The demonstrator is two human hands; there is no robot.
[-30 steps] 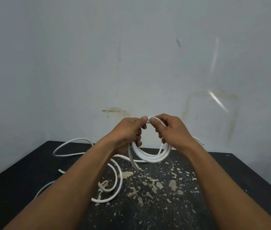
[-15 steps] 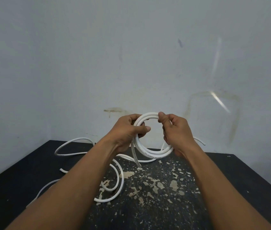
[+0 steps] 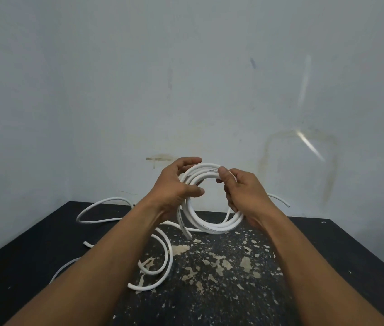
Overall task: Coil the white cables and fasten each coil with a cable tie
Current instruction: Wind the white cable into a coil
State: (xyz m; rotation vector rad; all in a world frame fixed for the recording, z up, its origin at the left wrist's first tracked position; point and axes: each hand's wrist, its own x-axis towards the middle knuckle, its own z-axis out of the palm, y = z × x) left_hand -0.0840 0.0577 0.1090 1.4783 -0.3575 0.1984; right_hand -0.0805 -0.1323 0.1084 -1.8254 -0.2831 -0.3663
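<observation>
Above the far middle of the black tabletop (image 3: pixel 327 255), which is flecked with pale chipped patches: one coil of white round plastic-sheathed cable (image 3: pixel 210 228), several turns, held upright and clear of the surface, its open face toward the person.

Left hand (image 3: pixel 174 189): at the coil's 9 o'clock. Fingers (image 3: pixel 195 191) curled round the turns, thumb across the front, forefinger reaching over the rim toward 11 o'clock.

Right hand (image 3: pixel 247 196): fingers (image 3: pixel 222 171) pinching the turns at 1 o'clock, the lower ones wrapped round the rim near 4 o'clock.

Short white cable tail (image 3: pixel 186 232): hangs from the coil at 7 o'clock. Whether its tip touches the tabletop, cannot tell.

White cable end (image 3: pixel 283 202): juts out at 3 o'clock, beyond the right wrist.

Loose white cable loops (image 3: pixel 166 262): lying on the tabletop at 8 o'clock of the coil, partly hidden under the left forearm.

Pale grey painted wall (image 3: pixel 186 90): behind the tabletop, stained.
</observation>
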